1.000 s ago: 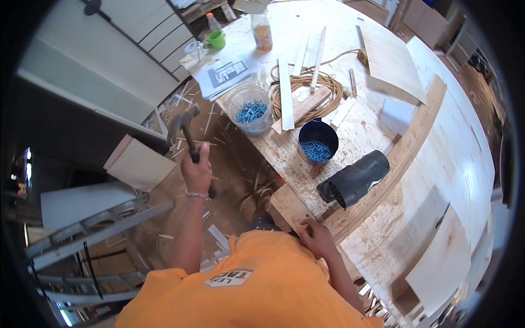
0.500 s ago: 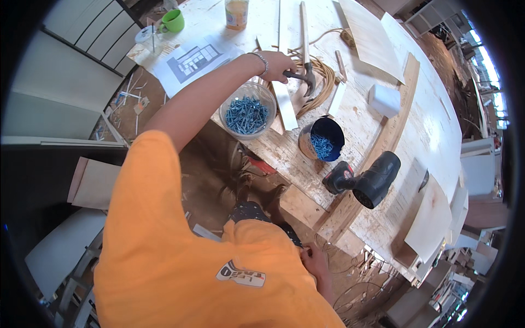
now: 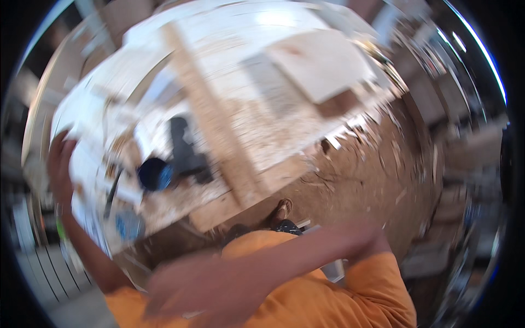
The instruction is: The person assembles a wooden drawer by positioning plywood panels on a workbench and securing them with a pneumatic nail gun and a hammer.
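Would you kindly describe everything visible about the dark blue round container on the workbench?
The dark blue container is a small round tub with an open top, plastic by its look, standing upright on the pale wooden workbench near its left end. Motion blur hides its contents. A bulky black object lies directly to its right, seemingly touching it, and a thin dark tool lies at its left. The left hand is raised further left, apart from it.
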Action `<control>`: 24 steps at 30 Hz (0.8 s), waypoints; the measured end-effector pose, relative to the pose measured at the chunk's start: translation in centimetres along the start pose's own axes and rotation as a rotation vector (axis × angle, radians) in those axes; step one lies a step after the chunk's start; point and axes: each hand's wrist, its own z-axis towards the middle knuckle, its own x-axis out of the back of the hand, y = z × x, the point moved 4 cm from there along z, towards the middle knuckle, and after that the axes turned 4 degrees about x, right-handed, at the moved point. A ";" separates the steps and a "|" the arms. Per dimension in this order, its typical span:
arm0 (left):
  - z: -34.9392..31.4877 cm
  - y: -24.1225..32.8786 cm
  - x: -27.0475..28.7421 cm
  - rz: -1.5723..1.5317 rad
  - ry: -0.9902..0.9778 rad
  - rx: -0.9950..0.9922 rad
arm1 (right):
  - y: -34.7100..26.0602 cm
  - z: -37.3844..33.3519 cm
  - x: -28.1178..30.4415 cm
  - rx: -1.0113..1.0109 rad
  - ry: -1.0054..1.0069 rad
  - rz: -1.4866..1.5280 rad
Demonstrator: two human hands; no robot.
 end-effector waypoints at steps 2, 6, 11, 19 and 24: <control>-1.4 9.3 -1.0 0.001 0.198 -0.131 | -4.8 2.0 -0.5 0.249 -0.112 0.180; -2.1 21.0 -15.4 -0.344 0.141 -0.326 | -10.6 -2.7 5.9 0.431 -0.144 0.219; -6.9 41.1 -39.2 -0.429 -0.433 -0.396 | -20.4 -12.5 13.7 0.460 -0.061 0.048; -14.3 60.1 -73.6 -0.162 -0.994 -0.688 | -33.9 -27.7 21.8 0.467 0.156 -0.233; -27.7 58.4 -92.4 0.038 -1.453 -1.132 | -42.9 -38.9 25.7 0.526 0.262 -0.439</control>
